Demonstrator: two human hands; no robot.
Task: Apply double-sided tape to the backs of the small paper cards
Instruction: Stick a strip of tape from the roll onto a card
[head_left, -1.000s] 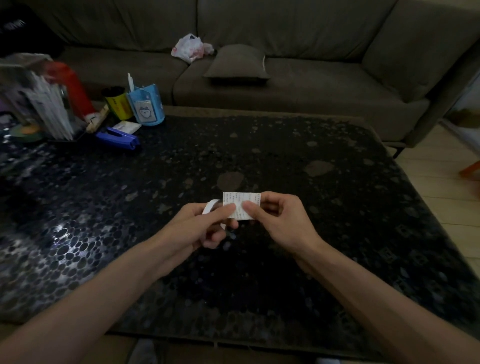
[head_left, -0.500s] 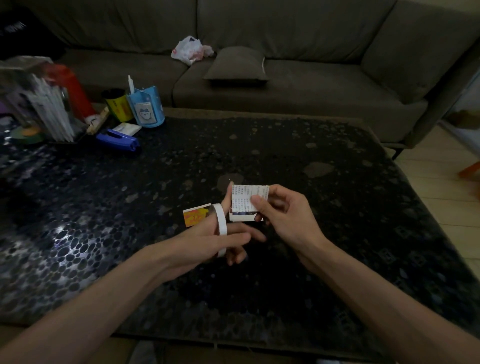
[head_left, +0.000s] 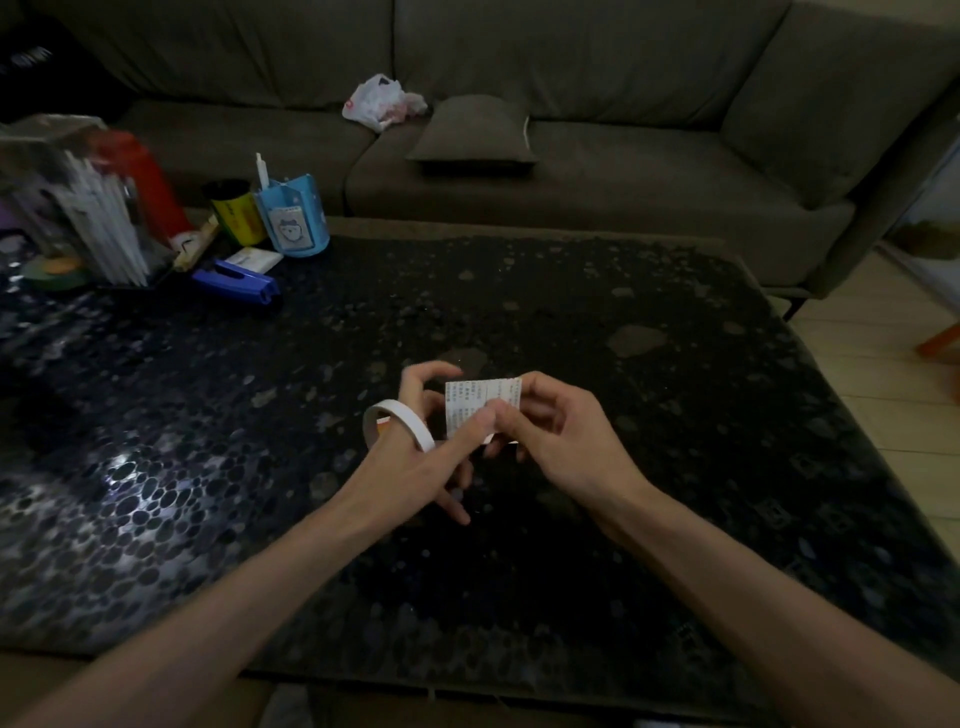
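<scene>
**Left thumb settles on the card, colourful card slips from sight**

Half a second ago the left thumb (head_left: 480, 422) stood clear. It now lies flat across the lower face of the printed card (head_left: 475, 402), and the left index finger (head_left: 431, 375) has lifted and hooked over near the card's top left corner. The right thumb and fingers (head_left: 511, 415) pinch the card's right side as before. The colourful card (head_left: 383, 427) that showed plainly beside the tape roll (head_left: 397, 423) is reduced to an orange sliver inside the ring. The roll is threaded on a finger of the left hand (head_left: 415, 462), whose lower fingers hang loosely extended. The right hand (head_left: 569, 439) has curled closer round its edge of the card.

The printed card is small, white and covered in fine lines of text. It faces the camera, held above the table well to the right of the blue stapler (head_left: 236, 283) and nearer the viewer.

The table (head_left: 597, 296) is dark with a glossy pebble pattern. Just behind the stapler lie a white box (head_left: 254, 258), a blue pen cup (head_left: 292, 218) and a yellow can (head_left: 236, 215). Left of it stand a red bottle (head_left: 143, 174) and a clear holder of papers (head_left: 88, 208). Far behind the stapler runs a grey sofa (head_left: 623, 171) with a cushion (head_left: 475, 135) and a plastic bag (head_left: 382, 101).
</scene>
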